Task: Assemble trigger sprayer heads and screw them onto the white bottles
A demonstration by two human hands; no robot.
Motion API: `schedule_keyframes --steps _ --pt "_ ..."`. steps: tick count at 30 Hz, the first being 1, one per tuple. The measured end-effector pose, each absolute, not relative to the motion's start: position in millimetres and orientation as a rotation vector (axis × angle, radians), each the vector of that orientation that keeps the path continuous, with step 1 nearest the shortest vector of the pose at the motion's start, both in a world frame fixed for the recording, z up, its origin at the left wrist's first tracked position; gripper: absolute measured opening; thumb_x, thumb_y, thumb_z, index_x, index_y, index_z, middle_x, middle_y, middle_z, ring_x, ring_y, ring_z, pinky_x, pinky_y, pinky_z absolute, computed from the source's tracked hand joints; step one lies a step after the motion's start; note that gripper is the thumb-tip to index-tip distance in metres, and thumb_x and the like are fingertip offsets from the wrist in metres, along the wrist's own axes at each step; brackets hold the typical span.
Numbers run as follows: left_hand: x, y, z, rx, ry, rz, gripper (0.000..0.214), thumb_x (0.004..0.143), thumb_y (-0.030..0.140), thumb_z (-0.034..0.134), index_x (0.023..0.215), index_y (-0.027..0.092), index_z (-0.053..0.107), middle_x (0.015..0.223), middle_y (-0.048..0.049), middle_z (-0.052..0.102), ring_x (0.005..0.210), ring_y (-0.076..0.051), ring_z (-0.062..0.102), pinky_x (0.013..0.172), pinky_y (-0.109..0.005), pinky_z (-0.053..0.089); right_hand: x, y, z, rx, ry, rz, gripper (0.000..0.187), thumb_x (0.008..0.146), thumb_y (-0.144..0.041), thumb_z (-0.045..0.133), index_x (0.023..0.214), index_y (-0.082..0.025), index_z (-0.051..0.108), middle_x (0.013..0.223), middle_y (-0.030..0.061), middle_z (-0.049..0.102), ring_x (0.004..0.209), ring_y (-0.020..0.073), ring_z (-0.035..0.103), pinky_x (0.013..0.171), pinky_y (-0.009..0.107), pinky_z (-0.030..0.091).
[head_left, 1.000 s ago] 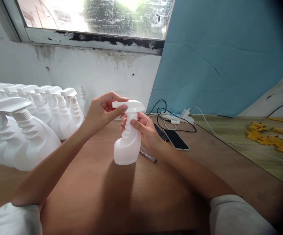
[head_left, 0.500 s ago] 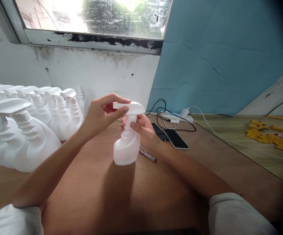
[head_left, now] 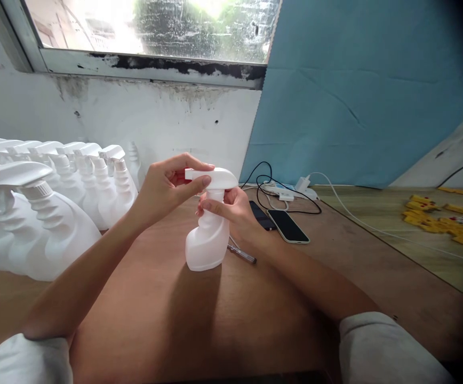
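Observation:
A translucent white spray bottle [head_left: 207,242] stands upright on the brown table in front of me. On its neck sits a white trigger sprayer head [head_left: 219,177], nozzle pointing left. My left hand [head_left: 171,184] pinches the nozzle end of that head between thumb and fingers. Around the neck, just under the head, my right hand [head_left: 235,210] is closed, with its thumb across the front. The fingers of the right hand behind the neck are partly hidden, and so is the trigger.
Rows of similar white spray bottles [head_left: 61,234] stand at the left. Right of the bottle lie a pen [head_left: 242,254], a phone [head_left: 288,226], a second dark phone [head_left: 261,215] and a power strip [head_left: 275,189] with cables. Yellow pieces [head_left: 435,221] lie at far right.
My right thumb has shifted left across the bottle's neck, turning around it. The left hand keeps its hold on the sprayer head, and the bottle stands in the same place.

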State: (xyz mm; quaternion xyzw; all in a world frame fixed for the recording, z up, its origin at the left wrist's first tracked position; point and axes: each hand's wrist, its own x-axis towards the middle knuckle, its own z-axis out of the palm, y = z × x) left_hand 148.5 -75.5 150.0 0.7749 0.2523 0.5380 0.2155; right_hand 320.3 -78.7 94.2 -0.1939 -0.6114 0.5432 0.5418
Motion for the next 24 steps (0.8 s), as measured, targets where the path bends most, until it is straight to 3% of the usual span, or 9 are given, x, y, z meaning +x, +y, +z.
schedule_keyframes --steps 5,9,13,18,24 --pt "148.1 -75.6 149.1 2.142 0.702 1.5 0.015 0.078 0.032 0.07 0.091 0.024 0.071 0.083 -0.0024 0.07 0.062 -0.011 0.061 0.055 -0.024 0.052 320.7 -77.1 93.5 -0.381 -1.465 1.331 0.03 0.08 -0.041 0.066 0.096 -0.016 0.057 0.086 0.0055 0.063 0.07 0.0142 0.061 0.061 0.028 0.053" --pt "148.5 -76.0 148.8 2.155 0.704 1.509 0.014 0.078 0.032 0.07 0.089 0.023 0.071 0.082 -0.0026 0.07 0.063 -0.011 0.06 0.053 -0.022 0.051 320.5 -77.7 93.9 -0.449 -1.434 1.286 0.035 0.074 -0.036 0.073 0.099 -0.019 0.056 0.082 0.0021 0.061 0.068 0.0132 0.06 0.06 0.026 0.052" --pt "149.3 -77.2 149.6 2.16 0.713 1.538 0.012 0.077 0.031 0.071 0.087 0.024 0.071 0.084 -0.0023 0.071 0.065 -0.011 0.061 0.053 -0.023 0.051 321.1 -78.4 94.6 -0.387 -1.465 1.357 0.034 0.08 -0.046 0.064 0.096 -0.017 0.057 0.081 0.0049 0.062 0.07 0.0147 0.06 0.058 0.027 0.052" --pt "149.9 -79.4 150.5 2.168 0.73 1.552 0.01 0.077 0.031 0.072 0.085 0.025 0.071 0.081 -0.0013 0.071 0.061 -0.01 0.058 0.052 -0.023 0.051 319.1 -81.6 96.4 -0.447 -1.437 1.287 0.034 0.075 -0.035 0.072 0.099 -0.019 0.055 0.08 0.0016 0.06 0.068 0.013 0.059 0.059 0.025 0.052" --pt "149.4 -81.9 150.1 2.181 0.743 1.55 0.011 0.078 0.031 0.07 0.087 0.024 0.071 0.082 -0.0019 0.071 0.062 -0.011 0.058 0.052 -0.024 0.05 321.3 -80.9 93.8 -0.406 -1.481 1.322 0.032 0.081 -0.044 0.064 0.095 -0.016 0.058 0.084 0.0062 0.063 0.071 0.0151 0.061 0.06 0.027 0.053"
